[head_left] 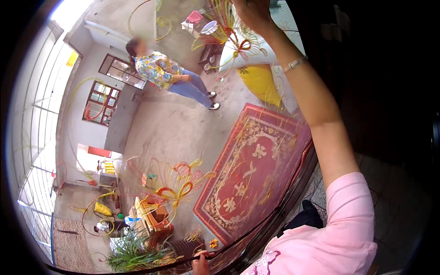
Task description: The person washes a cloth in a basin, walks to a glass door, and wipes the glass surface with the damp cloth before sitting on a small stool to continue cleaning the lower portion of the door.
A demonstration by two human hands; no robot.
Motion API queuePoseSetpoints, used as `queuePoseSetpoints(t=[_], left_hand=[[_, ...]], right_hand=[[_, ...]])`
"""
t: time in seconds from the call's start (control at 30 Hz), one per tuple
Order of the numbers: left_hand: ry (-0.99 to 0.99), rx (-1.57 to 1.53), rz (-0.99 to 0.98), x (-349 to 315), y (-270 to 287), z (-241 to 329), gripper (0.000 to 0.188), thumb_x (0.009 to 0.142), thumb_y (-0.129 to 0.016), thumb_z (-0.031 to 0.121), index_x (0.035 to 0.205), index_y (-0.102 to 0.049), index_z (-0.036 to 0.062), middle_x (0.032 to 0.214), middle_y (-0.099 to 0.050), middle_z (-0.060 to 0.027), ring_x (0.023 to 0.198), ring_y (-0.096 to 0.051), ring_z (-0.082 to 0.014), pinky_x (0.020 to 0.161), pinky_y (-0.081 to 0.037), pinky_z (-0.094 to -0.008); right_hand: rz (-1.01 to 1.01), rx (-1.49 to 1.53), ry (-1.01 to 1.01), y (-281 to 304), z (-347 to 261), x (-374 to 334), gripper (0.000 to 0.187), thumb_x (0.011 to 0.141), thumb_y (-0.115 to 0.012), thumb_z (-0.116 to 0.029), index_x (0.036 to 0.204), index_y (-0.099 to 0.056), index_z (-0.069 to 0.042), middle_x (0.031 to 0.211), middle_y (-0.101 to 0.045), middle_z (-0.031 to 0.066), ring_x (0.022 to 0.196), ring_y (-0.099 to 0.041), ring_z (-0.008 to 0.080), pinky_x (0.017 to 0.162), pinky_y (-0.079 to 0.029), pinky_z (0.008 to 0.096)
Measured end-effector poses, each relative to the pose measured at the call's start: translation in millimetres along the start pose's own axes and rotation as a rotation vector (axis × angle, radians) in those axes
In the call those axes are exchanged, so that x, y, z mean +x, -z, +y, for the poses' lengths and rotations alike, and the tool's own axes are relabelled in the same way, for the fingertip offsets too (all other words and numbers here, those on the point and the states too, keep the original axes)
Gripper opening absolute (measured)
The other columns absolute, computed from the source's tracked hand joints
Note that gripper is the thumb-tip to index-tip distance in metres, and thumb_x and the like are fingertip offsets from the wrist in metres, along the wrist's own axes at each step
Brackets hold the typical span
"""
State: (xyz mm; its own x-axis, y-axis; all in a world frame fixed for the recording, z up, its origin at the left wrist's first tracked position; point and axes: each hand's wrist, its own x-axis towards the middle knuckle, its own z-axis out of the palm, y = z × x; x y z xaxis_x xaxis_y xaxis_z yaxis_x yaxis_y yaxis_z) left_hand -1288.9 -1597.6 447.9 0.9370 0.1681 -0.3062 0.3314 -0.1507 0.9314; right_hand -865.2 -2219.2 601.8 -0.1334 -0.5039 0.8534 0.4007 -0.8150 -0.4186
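A sheer mesh door curtain with embroidered red and yellow flowers (176, 192) spreads across most of the view. Along its lower side runs a dark edge strip (247, 234). At the bottom, my left hand (200, 264) has its fingers closed on that strip, partly cut off by the frame. My right arm, from a pink short sleeve, stretches to the top of the view. There my right hand (252, 16) is raised beside the curtain's flowers, its fingers cut off by the frame edge; whether they grip the mesh cannot be seen.
Beyond the mesh lies a red patterned doormat (250, 172). A person (158, 68) in a flowered shirt stands in the concrete yard. A yellow sack (261, 85) and white sack (224, 59) sit near the mat. Green potted leaves (135, 252) and a wooden cabinet (153, 217) stand lower left.
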Motion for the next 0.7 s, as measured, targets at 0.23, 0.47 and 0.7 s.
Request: queuePoseSetpoints(t=[0.23, 0.47, 0.7], left_hand=[[0.281, 0.247, 0.068, -13.0, -38.9, 48.4, 0.022, 0.094, -0.046, 0.019, 0.100, -0.058, 0.0020, 0.098, -0.058, -0.0074, 0.088, -0.053, -0.0150, 0.079, -0.040, -0.0288], [0.126, 0.453, -0.057, -5.6, -24.1, 37.8, 0.026, 0.095, -0.044, 0.021, 0.102, -0.056, -0.0007, 0.094, -0.059, -0.0089, 0.084, -0.054, -0.0173, 0.077, -0.043, -0.0307], [-0.082, 0.524, -0.045, 5.1, -0.4, -2.1, 0.016, 0.092, -0.043, 0.011, 0.092, -0.057, 0.0020, 0.087, -0.059, -0.0056, 0.081, -0.055, -0.0154, 0.075, -0.045, -0.0302]], right_hand=[[-0.119, -0.514, 0.293, 58.9, 102.1, -54.7, 0.025, 0.084, -0.053, -0.022, 0.102, -0.057, -0.006, 0.098, -0.061, 0.0138, 0.090, -0.057, 0.0322, 0.080, -0.042, 0.0432], [-0.166, -0.391, -0.797, 112.5, 141.5, -260.9, 0.060, 0.092, -0.032, -0.047, 0.129, -0.041, -0.001, 0.135, -0.039, 0.0185, 0.126, -0.033, 0.0346, 0.104, -0.026, 0.0385], [-0.122, -0.236, -0.646, 134.0, 113.0, -197.4, 0.050, 0.093, -0.042, -0.039, 0.115, -0.053, 0.004, 0.120, -0.053, 0.0194, 0.113, -0.049, 0.0306, 0.097, -0.033, 0.0367]])
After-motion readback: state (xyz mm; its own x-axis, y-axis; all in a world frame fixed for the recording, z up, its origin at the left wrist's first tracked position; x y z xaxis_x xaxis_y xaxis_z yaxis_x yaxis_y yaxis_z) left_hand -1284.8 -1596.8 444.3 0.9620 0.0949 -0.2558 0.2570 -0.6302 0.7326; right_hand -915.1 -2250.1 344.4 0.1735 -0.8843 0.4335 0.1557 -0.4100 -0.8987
